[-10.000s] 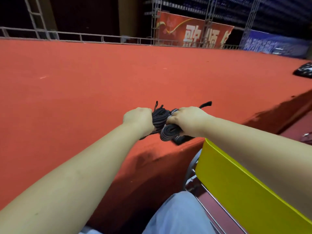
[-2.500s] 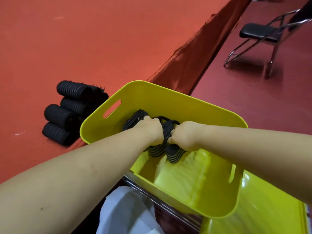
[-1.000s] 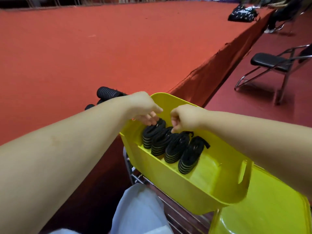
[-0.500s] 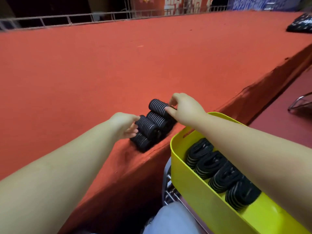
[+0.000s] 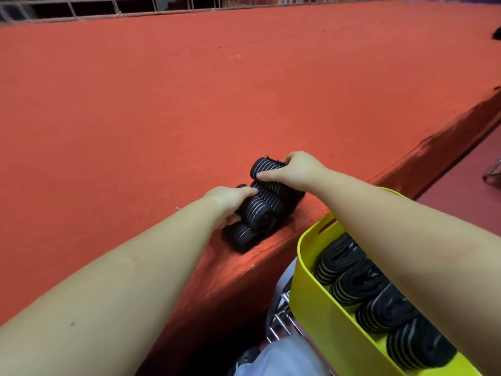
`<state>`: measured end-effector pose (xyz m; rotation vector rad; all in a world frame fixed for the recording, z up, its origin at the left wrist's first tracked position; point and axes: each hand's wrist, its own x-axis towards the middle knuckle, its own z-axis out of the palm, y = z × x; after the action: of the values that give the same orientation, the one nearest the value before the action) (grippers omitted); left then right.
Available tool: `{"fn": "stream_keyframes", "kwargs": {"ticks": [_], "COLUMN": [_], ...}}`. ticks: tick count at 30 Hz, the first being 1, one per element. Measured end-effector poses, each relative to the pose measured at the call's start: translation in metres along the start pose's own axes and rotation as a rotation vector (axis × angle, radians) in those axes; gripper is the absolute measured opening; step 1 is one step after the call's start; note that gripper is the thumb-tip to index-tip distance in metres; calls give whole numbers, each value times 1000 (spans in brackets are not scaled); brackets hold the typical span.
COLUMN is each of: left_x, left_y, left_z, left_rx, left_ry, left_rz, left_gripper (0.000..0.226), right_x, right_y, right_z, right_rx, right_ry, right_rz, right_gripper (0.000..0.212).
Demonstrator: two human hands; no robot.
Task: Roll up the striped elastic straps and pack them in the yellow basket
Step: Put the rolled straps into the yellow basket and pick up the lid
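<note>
Rolled straps on the ledge: black, thin white-grey stripes across the rolls. Rolled straps in the basket: same black, pale stripes seen at the coil edges. Basket: bright yellow, plain. Stage carpet: orange-red, unpatterned, darker red on the front face. Floor at right: maroon. Railing at the far edge: pale grey. Trouser leg: light grey-blue.

No text, label, brand, number or sign can be read anywhere in this view.
</note>
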<state>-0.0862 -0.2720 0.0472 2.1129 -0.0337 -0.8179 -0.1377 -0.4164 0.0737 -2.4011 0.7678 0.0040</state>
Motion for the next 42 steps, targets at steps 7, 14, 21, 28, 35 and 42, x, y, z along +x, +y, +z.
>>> {"fn": "stream_keyframes", "kwargs": {"ticks": [7,14,21,28,35,42], "left_x": [-12,-41,-84,-110,-115,-102], "left_y": [-3,-1,18,38,35,30], "left_z": [1,-7,2,39,81,106], "left_rx": [57,-261,-256,68,633,1223], "left_ry": [117,186,28,-144,-337,-398], "left_rz": [62,375,683,775,730,745], "left_gripper": [46,60,29,41,37,39], "right_x": [-24,-58,-100,-136,-158,-147], "right_y": [-9,-7,28,85,128,142], "right_z": [15,-1,-45,-77,-66,-35], "right_rx": [-15,377,532,369,129,34], "right_ry": [135,144,114,25,-183,-377], "right_rz": [-121,-255,-343,-272,-171,-144], "right_gripper": [44,43,35,36,42,31]}}
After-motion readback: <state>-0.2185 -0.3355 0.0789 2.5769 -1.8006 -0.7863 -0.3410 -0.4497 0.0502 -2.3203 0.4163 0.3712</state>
